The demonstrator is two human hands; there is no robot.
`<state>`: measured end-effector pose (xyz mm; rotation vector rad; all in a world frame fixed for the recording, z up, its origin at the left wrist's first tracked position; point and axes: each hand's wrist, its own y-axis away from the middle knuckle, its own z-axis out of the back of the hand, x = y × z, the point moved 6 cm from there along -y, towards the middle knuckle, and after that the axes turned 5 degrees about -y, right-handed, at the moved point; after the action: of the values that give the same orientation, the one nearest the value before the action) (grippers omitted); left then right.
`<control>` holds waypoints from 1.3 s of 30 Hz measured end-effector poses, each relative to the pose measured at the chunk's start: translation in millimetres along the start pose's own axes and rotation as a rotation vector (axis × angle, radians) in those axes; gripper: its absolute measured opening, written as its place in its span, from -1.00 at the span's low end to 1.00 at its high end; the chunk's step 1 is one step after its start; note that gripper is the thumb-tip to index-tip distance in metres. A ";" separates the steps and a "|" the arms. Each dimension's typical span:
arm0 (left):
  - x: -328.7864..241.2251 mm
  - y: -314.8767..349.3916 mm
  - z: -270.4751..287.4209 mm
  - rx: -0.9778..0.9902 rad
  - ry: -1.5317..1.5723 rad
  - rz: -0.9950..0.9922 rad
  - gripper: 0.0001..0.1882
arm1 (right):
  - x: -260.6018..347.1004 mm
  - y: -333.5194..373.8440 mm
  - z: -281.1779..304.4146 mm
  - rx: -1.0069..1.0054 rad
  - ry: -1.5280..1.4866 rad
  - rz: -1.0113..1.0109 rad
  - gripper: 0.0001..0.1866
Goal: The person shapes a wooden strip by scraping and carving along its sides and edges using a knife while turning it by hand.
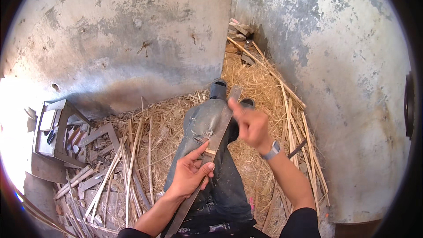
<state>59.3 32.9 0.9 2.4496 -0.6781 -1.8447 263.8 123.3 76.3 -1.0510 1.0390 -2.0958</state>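
We see the left hand [192,174] holding a long flat strip [221,128]. Beyond it, whether the blurred right hand [252,126] grips anything, we cannot tell.

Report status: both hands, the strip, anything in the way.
Left hand gripping long flat strip. Right hand blurred near its far end, contact unclear. Small pale piece across strip at left hand. Shavings on trouser leg alongside.

No readable text, pale marks [218,228] on black shirt [242,228], illegible
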 end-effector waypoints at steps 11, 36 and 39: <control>-3.8 2.1 5.3 0.119 0.065 0.006 -0.27 | 58.8 75.3 -1.5 0.248 -0.572 -0.412 -0.50; -31.4 33.7 -8.9 0.079 -0.298 -0.152 -0.33 | 103.2 37.8 15.3 0.026 -0.459 -0.634 -0.32; -18.9 23.9 7.8 0.216 -0.006 -0.001 -0.39 | 91.8 43.1 24.5 -0.080 -0.494 -0.690 -0.36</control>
<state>40.1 19.6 21.8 2.5704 -0.9226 -1.8711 241.8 21.9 86.2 -2.0596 0.5534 -2.0989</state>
